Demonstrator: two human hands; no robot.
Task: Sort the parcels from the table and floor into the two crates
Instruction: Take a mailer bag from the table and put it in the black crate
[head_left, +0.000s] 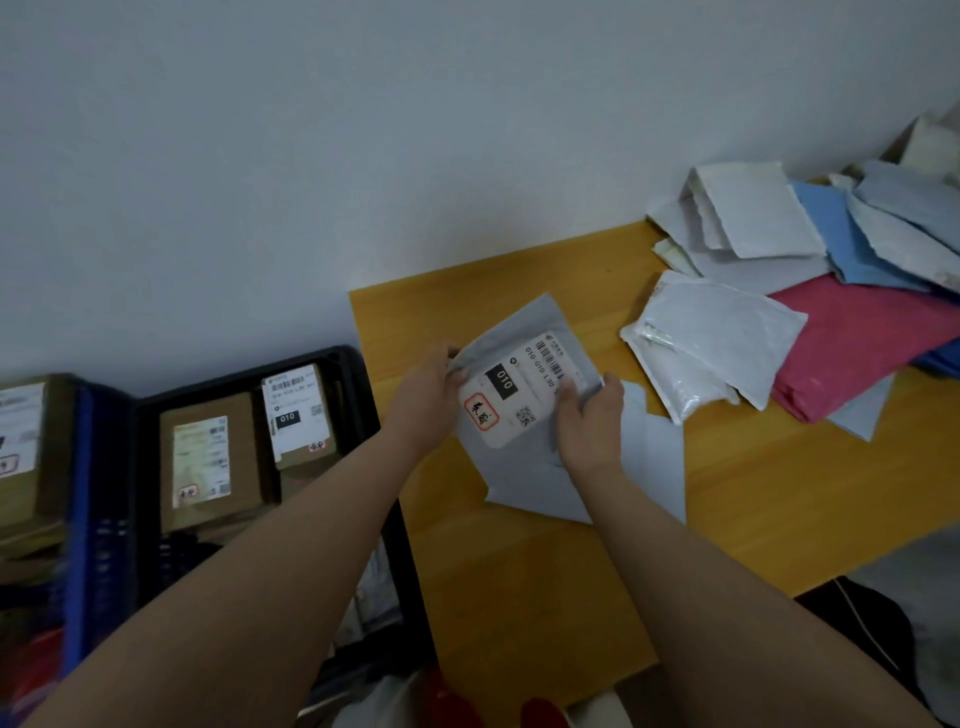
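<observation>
Head view, looking down over 2 bare forearms. Grey mailer (524, 384) held up above the yellow table (519, 571), near its left edge, label side up. Gripped at both ends: left hand (423, 397) curled round the mailer's left edge with thumb on top; right hand (589, 423) pinching the lower right corner, thumb laid over the white label (511, 397). Printed on that label: "010" in a black box, a barcode, a QR code, a red-framed stamp. Directly beneath, lying flat on the table and partly covered by the right forearm, a second grey mailer (660, 457). Further right, apart from the hands, a loose heap: white padded parcel (711, 353) resting against a pink bag (862, 353), with blue mailers (852, 244) and more white parcels (753, 208) stacked behind, up against the wall. Left of the table, lower down, a black crate (353, 374) holding 2 brown boxes (208, 457) with white labels, one also marked "010". Beside it, touching, a blue crate (83, 467) with another labelled brown box at the frame's left edge. Below the table edge, dim and blurred clutter, too unclear to name.
</observation>
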